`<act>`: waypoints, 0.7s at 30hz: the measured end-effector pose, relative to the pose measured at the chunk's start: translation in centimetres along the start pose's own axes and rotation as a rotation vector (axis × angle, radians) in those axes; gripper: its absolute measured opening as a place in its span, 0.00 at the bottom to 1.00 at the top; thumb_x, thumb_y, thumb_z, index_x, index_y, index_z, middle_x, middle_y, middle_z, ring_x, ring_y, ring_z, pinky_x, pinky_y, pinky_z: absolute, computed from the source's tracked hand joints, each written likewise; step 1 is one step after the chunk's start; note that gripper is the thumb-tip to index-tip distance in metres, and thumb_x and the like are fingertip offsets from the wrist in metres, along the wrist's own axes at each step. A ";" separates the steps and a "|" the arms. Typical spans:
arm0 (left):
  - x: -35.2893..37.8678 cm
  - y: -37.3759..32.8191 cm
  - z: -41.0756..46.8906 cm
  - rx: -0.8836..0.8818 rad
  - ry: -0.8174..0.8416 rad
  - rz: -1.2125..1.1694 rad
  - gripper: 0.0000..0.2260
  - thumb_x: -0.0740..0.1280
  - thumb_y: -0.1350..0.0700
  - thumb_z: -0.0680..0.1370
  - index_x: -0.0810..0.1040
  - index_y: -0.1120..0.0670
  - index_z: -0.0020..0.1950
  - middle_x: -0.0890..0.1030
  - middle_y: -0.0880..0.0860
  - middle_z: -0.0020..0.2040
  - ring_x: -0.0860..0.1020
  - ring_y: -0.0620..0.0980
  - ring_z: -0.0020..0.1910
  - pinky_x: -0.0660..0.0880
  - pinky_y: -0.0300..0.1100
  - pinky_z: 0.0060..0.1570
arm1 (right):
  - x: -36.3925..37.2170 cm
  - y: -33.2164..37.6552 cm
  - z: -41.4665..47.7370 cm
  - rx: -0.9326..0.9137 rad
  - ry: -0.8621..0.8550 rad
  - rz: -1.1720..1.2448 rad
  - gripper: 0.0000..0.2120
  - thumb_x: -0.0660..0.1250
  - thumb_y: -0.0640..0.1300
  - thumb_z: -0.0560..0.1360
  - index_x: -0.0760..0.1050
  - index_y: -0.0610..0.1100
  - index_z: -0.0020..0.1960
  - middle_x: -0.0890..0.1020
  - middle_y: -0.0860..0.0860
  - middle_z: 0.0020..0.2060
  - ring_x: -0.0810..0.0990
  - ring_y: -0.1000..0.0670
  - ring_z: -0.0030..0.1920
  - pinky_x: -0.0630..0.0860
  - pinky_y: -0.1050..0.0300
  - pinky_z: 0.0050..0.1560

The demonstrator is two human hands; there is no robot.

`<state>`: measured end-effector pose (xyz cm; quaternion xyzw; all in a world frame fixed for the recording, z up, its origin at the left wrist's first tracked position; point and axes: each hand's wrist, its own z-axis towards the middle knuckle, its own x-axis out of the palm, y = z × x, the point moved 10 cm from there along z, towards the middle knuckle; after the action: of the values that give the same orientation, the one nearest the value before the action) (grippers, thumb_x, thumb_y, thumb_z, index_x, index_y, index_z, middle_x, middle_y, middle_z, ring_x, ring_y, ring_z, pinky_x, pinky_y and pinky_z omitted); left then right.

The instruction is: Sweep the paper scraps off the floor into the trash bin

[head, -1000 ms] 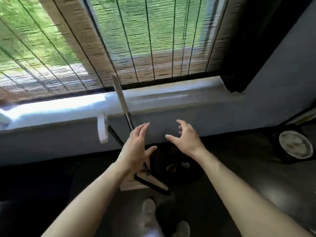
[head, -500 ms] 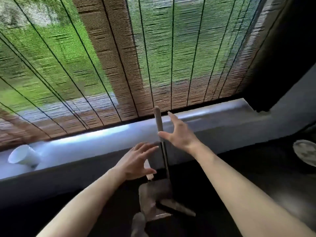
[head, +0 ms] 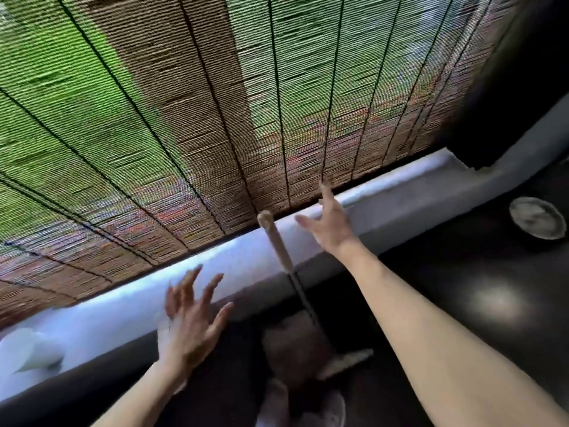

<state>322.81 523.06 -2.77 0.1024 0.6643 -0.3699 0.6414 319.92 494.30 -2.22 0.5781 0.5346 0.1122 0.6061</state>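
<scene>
Reaching toward the long handle that leans on the window sill, both hands are spread wide and hold nothing. The right hand is just beside its top and the left hand is lower and apart from it, so a glancing touch could send the handle sliding along the sill and down. No paper scraps show on the dark floor. The blurred dustpan at the handle's foot, the round container to the right, perhaps the bin, and the white cup on the sill show no contents I can make out.
</scene>
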 end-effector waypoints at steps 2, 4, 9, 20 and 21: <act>1.3 1.6 -0.6 -0.020 0.103 0.052 0.36 0.43 0.29 0.75 0.74 0.50 0.67 0.67 0.58 0.72 0.61 0.56 0.71 0.52 0.62 0.68 | 0.4 -0.3 0.6 0.016 0.004 -0.023 0.41 0.72 0.51 0.72 0.52 0.48 0.78 0.69 0.43 0.71 0.68 0.43 0.70 0.66 0.44 0.68; 1.3 4.3 -0.9 -0.133 0.139 0.051 0.38 0.43 0.27 0.73 0.72 0.50 0.69 0.64 0.56 0.74 0.59 0.57 0.73 0.51 0.60 0.69 | 1.9 0.4 0.6 0.003 0.085 0.017 0.42 0.72 0.50 0.72 0.51 0.47 0.78 0.66 0.44 0.73 0.66 0.45 0.72 0.65 0.47 0.70; 2.5 7.1 -4.1 -0.285 0.171 -0.234 0.39 0.51 0.28 0.71 0.56 0.48 0.77 0.54 0.50 0.77 0.53 0.54 0.76 0.52 0.49 0.73 | 11.8 4.4 -4.6 -0.225 0.417 -0.166 0.41 0.68 0.60 0.72 0.53 0.51 0.78 0.64 0.47 0.74 0.63 0.46 0.73 0.59 0.50 0.73; 4.3 2.6 -2.7 -0.357 0.028 -0.554 0.37 0.61 0.41 0.73 0.51 0.52 0.78 0.68 0.52 0.68 0.71 0.52 0.64 0.67 0.40 0.58 | 16.4 3.4 -8.1 -0.230 0.327 -0.106 0.23 0.63 0.65 0.74 0.80 0.51 0.60 0.80 0.46 0.51 0.79 0.48 0.54 0.74 0.55 0.55; 4.4 2.4 -2.7 -0.345 0.038 -0.541 0.37 0.62 0.42 0.74 0.51 0.52 0.78 0.68 0.53 0.68 0.71 0.52 0.63 0.66 0.39 0.57 | 15.9 3.3 -8.0 -0.242 0.323 -0.132 0.23 0.63 0.66 0.74 0.80 0.51 0.59 0.81 0.47 0.51 0.79 0.49 0.54 0.74 0.56 0.54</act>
<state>321.47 524.91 -7.96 -0.1812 0.7323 -0.4070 0.5150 321.73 511.96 -5.81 0.4395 0.6443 0.2267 0.5834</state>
